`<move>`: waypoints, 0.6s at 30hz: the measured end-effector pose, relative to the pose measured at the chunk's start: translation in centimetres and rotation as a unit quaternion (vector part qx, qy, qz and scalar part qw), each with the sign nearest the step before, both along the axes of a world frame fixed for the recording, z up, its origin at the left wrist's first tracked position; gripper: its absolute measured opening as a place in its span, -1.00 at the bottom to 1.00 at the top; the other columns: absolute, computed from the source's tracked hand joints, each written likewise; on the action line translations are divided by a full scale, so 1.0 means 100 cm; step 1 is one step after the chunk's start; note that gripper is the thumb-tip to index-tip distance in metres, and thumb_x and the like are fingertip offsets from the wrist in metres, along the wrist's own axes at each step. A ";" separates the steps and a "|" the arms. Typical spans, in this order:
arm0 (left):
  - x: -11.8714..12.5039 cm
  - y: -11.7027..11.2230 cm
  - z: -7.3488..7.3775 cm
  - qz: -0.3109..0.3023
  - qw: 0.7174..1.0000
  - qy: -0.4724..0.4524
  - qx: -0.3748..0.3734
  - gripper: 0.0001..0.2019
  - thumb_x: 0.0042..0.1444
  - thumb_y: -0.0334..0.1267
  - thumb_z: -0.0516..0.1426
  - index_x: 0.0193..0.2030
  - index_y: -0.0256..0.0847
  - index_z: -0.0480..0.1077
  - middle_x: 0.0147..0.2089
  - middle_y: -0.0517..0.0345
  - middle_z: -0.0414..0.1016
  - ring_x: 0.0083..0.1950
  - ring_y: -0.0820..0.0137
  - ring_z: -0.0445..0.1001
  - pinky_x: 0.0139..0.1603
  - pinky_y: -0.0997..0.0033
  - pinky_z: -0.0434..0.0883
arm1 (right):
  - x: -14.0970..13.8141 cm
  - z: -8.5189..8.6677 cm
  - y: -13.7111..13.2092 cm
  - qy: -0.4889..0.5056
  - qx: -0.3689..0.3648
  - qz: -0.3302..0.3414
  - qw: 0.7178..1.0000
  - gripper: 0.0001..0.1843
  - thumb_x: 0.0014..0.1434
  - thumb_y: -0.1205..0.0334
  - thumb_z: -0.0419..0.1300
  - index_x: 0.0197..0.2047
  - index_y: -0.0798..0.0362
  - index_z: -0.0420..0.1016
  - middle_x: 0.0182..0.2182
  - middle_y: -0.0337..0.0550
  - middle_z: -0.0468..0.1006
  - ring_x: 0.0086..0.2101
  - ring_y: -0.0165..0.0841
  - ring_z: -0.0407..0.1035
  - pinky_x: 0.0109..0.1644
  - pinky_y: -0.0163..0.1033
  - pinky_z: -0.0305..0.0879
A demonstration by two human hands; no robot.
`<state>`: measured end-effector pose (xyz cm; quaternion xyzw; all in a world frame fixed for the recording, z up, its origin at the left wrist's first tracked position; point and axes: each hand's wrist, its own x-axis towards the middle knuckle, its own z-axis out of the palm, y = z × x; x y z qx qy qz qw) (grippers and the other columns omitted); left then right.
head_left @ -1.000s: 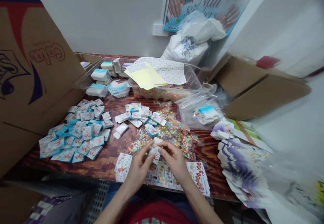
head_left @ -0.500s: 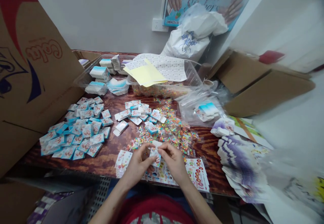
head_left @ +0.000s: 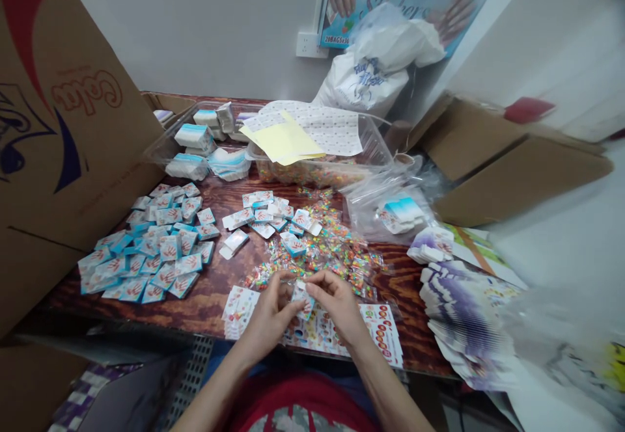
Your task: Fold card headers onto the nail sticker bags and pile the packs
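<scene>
My left hand (head_left: 271, 311) and my right hand (head_left: 336, 302) meet at the near edge of the wooden table (head_left: 215, 289), both pinched on one small blue-and-white box (head_left: 301, 294) held between the fingertips. Its white flap shows at the top. Under my hands lie sticker sheets (head_left: 381, 337) with coloured nail designs. Just beyond them spreads a heap of small clear packets of colourful stickers (head_left: 332, 250). A few more small boxes (head_left: 266, 214) lie loose behind that heap.
A large pile of closed small blue boxes (head_left: 151, 250) covers the table's left. Clear tubs (head_left: 312, 159) with flat box blanks and stickers stand at the back. Purple flat cartons (head_left: 463, 308) fan out at the right. Cardboard boxes (head_left: 58, 133) flank both sides.
My hands have stayed together on the small box, turning it slightly and drawing it a little lower; the view has shifted a bit. Nothing else on the table moved.
</scene>
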<state>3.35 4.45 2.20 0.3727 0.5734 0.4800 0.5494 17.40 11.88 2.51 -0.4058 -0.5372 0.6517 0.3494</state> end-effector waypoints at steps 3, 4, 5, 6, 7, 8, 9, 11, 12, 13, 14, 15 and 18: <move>-0.001 -0.002 0.003 -0.021 0.999 0.024 0.001 -0.61 0.14 -0.22 0.18 0.08 -0.08 0.18 -0.34 0.33 0.25 -0.53 0.55 0.36 -0.57 0.58 0.35 | -0.003 -0.002 -0.001 0.013 -0.035 -0.028 0.999 -0.71 -0.02 0.03 0.37 -0.43 0.08 0.48 -0.52 -0.25 0.45 -0.46 -0.39 0.30 -0.35 -0.31 0.23; -0.002 -0.002 0.005 -0.023 0.999 0.029 -0.002 -0.61 0.14 -0.22 0.18 0.09 -0.08 0.18 -0.31 0.32 0.26 -0.53 0.56 0.37 -0.57 0.58 0.35 | -0.003 -0.002 -0.001 0.018 -0.042 -0.033 0.998 -0.71 -0.02 0.03 0.37 -0.44 0.08 0.47 -0.53 -0.27 0.43 -0.48 -0.40 0.28 -0.37 -0.32 0.21; -0.002 -0.003 0.006 -0.024 0.999 0.030 -0.003 -0.60 0.14 -0.21 0.18 0.10 -0.07 0.18 -0.29 0.31 0.28 -0.53 0.56 0.38 -0.58 0.58 0.35 | -0.004 -0.002 -0.001 0.022 -0.046 -0.036 0.998 -0.71 -0.02 0.04 0.37 -0.45 0.07 0.46 -0.55 -0.29 0.41 -0.49 -0.42 0.26 -0.38 -0.33 0.19; -0.002 -0.003 0.007 -0.023 0.999 0.028 -0.004 -0.60 0.15 -0.21 0.17 0.10 -0.07 0.18 -0.28 0.30 0.28 -0.53 0.56 0.39 -0.58 0.58 0.35 | -0.004 -0.003 -0.001 0.024 -0.046 -0.035 0.998 -0.72 -0.02 0.05 0.37 -0.47 0.07 0.45 -0.56 -0.30 0.39 -0.50 -0.43 0.24 -0.39 -0.33 0.17; -0.002 -0.003 0.008 -0.020 0.999 0.025 -0.005 -0.60 0.15 -0.21 0.17 0.10 -0.07 0.17 -0.27 0.29 0.29 -0.54 0.56 0.40 -0.58 0.58 0.35 | -0.004 -0.003 -0.001 0.026 -0.045 -0.032 0.998 -0.72 -0.02 0.06 0.37 -0.48 0.07 0.44 -0.57 -0.31 0.37 -0.51 -0.43 0.22 -0.40 -0.34 0.16; -0.002 -0.003 0.008 -0.015 1.000 0.020 -0.006 -0.60 0.15 -0.20 0.17 0.10 -0.06 0.17 -0.26 0.29 0.29 -0.54 0.56 0.41 -0.58 0.58 0.35 | -0.003 -0.004 -0.002 0.025 -0.040 -0.027 0.999 -0.72 -0.02 0.07 0.37 -0.50 0.07 0.43 -0.57 -0.32 0.36 -0.51 -0.44 0.21 -0.40 -0.34 0.15; -0.003 -0.004 0.008 -0.012 1.000 0.015 -0.008 -0.59 0.16 -0.19 0.17 0.11 -0.06 0.16 -0.26 0.29 0.29 -0.55 0.56 0.41 -0.58 0.58 0.36 | -0.002 -0.004 -0.003 0.023 -0.031 -0.024 0.999 -0.72 -0.01 0.07 0.37 -0.51 0.07 0.42 -0.57 -0.32 0.34 -0.51 -0.43 0.20 -0.39 -0.33 0.15; -0.003 -0.005 0.007 -0.007 1.000 0.005 -0.014 -0.57 0.16 -0.18 0.17 0.12 -0.06 0.14 -0.25 0.28 0.30 -0.55 0.55 0.43 -0.58 0.57 0.38 | 0.000 -0.005 -0.006 0.013 -0.003 -0.017 1.000 -0.71 0.06 0.06 0.32 -0.51 0.07 0.43 -0.56 -0.30 0.35 -0.48 -0.41 0.22 -0.37 -0.32 0.17; -0.004 -0.005 0.006 -0.006 1.000 0.003 -0.015 -0.56 0.16 -0.16 0.17 0.14 -0.05 0.13 -0.24 0.28 0.30 -0.54 0.55 0.43 -0.58 0.56 0.39 | 0.001 -0.005 -0.007 0.006 0.021 -0.011 1.000 -0.72 0.10 0.06 0.29 -0.49 0.06 0.44 -0.53 -0.27 0.38 -0.45 -0.39 0.26 -0.33 -0.30 0.19; -0.004 -0.006 0.005 -0.009 1.000 0.004 -0.013 -0.56 0.17 -0.15 0.16 0.16 -0.04 0.13 -0.24 0.27 0.30 -0.54 0.54 0.44 -0.57 0.55 0.40 | 0.002 -0.005 -0.009 -0.001 0.049 -0.002 0.999 -0.74 0.14 0.07 0.26 -0.46 0.06 0.47 -0.48 -0.24 0.42 -0.40 -0.36 0.29 -0.28 -0.28 0.22; -0.004 -0.007 0.004 -0.018 1.000 0.009 -0.007 -0.57 0.18 -0.14 0.15 0.16 -0.04 0.15 -0.24 0.26 0.31 -0.53 0.53 0.44 -0.56 0.55 0.40 | 0.003 -0.005 -0.010 -0.008 0.077 0.009 0.997 -0.76 0.18 0.09 0.23 -0.43 0.05 0.49 -0.43 -0.20 0.46 -0.35 -0.33 0.33 -0.22 -0.26 0.24; -0.004 -0.008 0.003 -0.032 0.999 0.019 0.001 -0.60 0.20 -0.13 0.13 0.16 -0.04 0.19 -0.24 0.26 0.32 -0.52 0.53 0.45 -0.55 0.54 0.41 | 0.004 -0.004 -0.011 -0.015 0.103 0.023 0.994 -0.79 0.20 0.11 0.22 -0.40 0.04 0.51 -0.39 -0.18 0.48 -0.31 -0.31 0.35 -0.17 -0.24 0.24; -0.008 -0.008 0.004 -0.070 0.995 0.060 0.027 -0.69 0.24 -0.10 0.10 0.09 -0.10 0.32 -0.27 0.23 0.37 -0.49 0.51 0.44 -0.48 0.52 0.42 | 0.006 -0.003 -0.010 -0.038 0.130 0.063 0.989 -0.84 0.20 0.16 0.20 -0.34 0.03 0.55 -0.35 -0.17 0.50 -0.27 -0.29 0.38 -0.15 -0.23 0.25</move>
